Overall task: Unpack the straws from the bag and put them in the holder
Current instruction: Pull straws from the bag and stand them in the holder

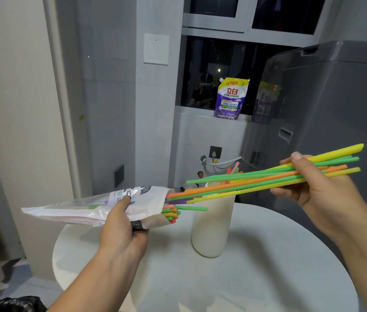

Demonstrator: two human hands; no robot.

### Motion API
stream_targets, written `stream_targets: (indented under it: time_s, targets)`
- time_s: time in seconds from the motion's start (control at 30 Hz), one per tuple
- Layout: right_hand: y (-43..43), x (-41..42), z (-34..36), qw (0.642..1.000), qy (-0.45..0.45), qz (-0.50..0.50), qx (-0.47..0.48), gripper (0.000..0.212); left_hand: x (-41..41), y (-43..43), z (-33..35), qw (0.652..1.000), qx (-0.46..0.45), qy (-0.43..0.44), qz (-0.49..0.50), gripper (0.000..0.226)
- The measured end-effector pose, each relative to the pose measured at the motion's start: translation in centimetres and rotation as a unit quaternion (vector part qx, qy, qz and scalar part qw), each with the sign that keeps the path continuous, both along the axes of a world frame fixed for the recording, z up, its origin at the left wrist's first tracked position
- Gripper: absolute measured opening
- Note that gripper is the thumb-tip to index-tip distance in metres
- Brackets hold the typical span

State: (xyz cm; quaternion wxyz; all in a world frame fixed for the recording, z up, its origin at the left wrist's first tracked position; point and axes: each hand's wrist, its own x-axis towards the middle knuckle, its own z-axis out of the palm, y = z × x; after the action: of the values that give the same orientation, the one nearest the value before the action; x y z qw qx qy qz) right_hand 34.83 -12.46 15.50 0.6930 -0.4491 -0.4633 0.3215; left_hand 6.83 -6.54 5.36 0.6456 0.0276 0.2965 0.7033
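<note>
Several straws (245,183) pinched in right grip (319,190), ends at bag (70,209) mouth, left grip (121,226) clasping bag

Bare left hand (119,230) and right hand (319,197) on bare forearms (362,251)

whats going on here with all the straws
A person is unpacking coloured straws. The left hand grips the plastic bag, held roughly level above the round white table. The right hand pinches a bunch of green, yellow and orange straws, drawn almost clear of the bag's mouth. More straws remain in the bag. The cream ribbed holder stands on the table, behind the bunch in this view, with a few straws already sticking out of it.
</note>
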Motion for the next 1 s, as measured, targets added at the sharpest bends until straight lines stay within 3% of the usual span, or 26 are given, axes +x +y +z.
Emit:
stream_targets:
  time_s: [0.3,0.53,0.87,1.0]
  targets:
    - [-0.8,2.0,1.1,0.999,0.002,-0.042,0.005,0.021,-0.3,0.2,0.0,1.000,0.010,-0.008,0.006,0.039]
    - [-0.8,1.6,2.3,0.997,0.013,-0.072,0.017,0.019,0.0,-0.1,0.0,1.000,0.004,0.008,-0.025,0.011]
    - [1.6,1.7,7.5,0.988,-0.111,-0.102,-0.022,0.020,2.2,-1.4,0.0,0.997,-0.004,0.029,-0.066,0.006]
    - [2.0,1.5,9.2,0.981,-0.164,-0.097,-0.036,0.023,2.9,-1.9,-0.1,0.997,-0.007,0.029,-0.071,0.017]
